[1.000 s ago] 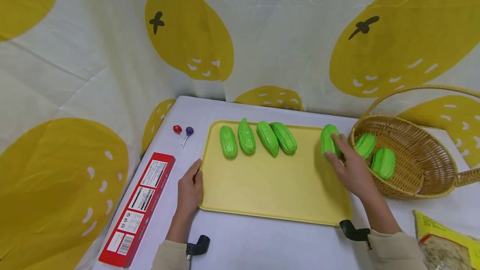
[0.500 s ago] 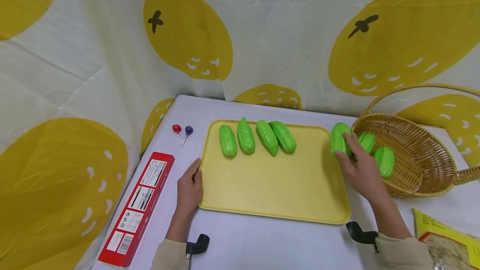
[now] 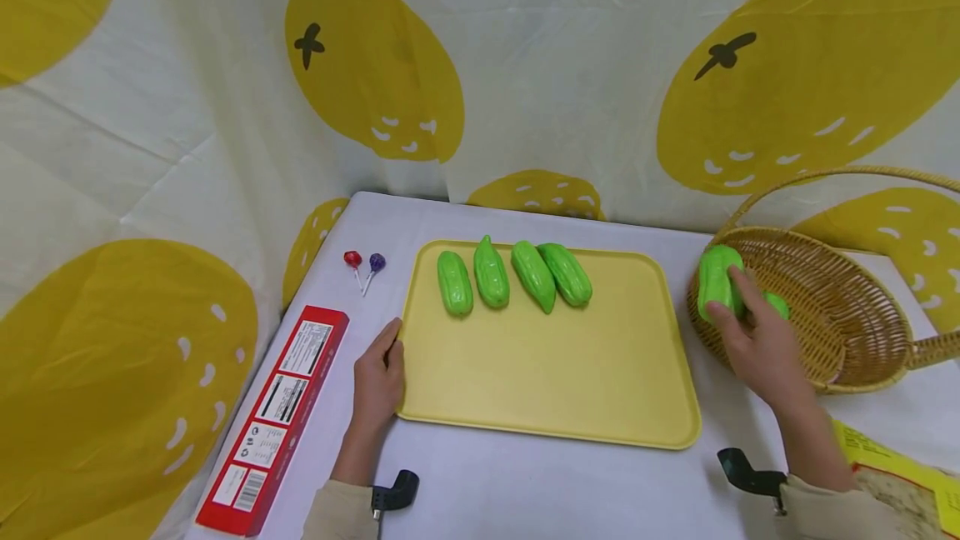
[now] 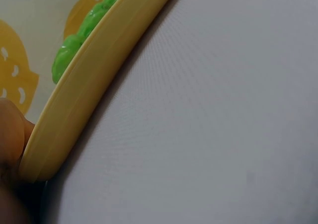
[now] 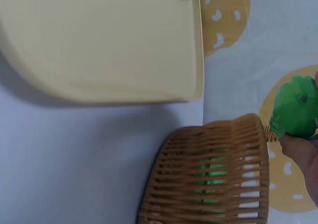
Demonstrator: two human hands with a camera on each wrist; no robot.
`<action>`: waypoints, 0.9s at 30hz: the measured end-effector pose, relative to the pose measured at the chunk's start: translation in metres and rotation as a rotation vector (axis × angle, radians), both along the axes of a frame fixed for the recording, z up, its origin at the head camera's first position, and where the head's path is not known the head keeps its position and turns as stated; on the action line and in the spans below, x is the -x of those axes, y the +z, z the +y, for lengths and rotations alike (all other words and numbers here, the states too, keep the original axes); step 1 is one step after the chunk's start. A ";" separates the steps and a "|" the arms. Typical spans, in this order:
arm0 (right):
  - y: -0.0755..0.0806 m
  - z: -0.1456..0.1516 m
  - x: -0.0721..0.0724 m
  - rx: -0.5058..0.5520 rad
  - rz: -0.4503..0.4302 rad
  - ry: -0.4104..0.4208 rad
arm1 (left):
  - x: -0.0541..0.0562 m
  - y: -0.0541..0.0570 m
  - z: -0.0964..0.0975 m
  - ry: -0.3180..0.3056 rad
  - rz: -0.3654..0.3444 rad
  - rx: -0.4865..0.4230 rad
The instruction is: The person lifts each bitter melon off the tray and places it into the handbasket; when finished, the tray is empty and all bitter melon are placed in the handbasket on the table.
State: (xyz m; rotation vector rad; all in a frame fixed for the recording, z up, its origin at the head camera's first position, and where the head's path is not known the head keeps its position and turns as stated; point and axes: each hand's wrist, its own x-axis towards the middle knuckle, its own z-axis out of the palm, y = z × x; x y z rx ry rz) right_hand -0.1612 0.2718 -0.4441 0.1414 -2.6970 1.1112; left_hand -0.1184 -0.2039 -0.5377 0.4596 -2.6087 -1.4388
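My right hand grips a bright green ridged gourd, like a toy bitter melon, above the near left rim of a wicker basket. In the right wrist view, this gourd stands clear above the basket's rim. Part of another green gourd shows inside the basket, beyond my fingers. My left hand holds the left edge of a yellow tray. Several similar gourds lie in a row along the tray's far side; one has a pointed tip at the top.
A red box with white labels lies left of my left hand. Two lollipops, one red and one purple, lie behind it. The basket's tall handle arches over it. A yellow bag is at the lower right.
My right hand has carried the gourd rightward, from over the tray's right edge to the basket's rim. My left hand and the tray have stayed in place.
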 end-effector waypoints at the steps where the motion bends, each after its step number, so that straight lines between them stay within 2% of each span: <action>1: 0.001 0.003 -0.001 -0.007 -0.010 -0.009 | 0.000 0.000 0.000 -0.003 0.000 -0.002; 11: 0.006 0.043 -0.007 -0.142 -0.119 -0.152 | 0.000 -0.002 -0.001 -0.008 0.004 0.003; 16: 0.000 0.069 -0.009 -0.155 -0.181 -0.191 | 0.001 -0.002 -0.001 -0.005 0.018 0.009; 23: -0.007 0.086 -0.011 -0.210 -0.222 -0.248 | 0.002 -0.002 -0.001 -0.003 0.118 0.025; 27: -0.008 0.090 -0.009 -0.245 -0.240 -0.268 | 0.000 -0.001 0.000 -0.006 0.062 0.015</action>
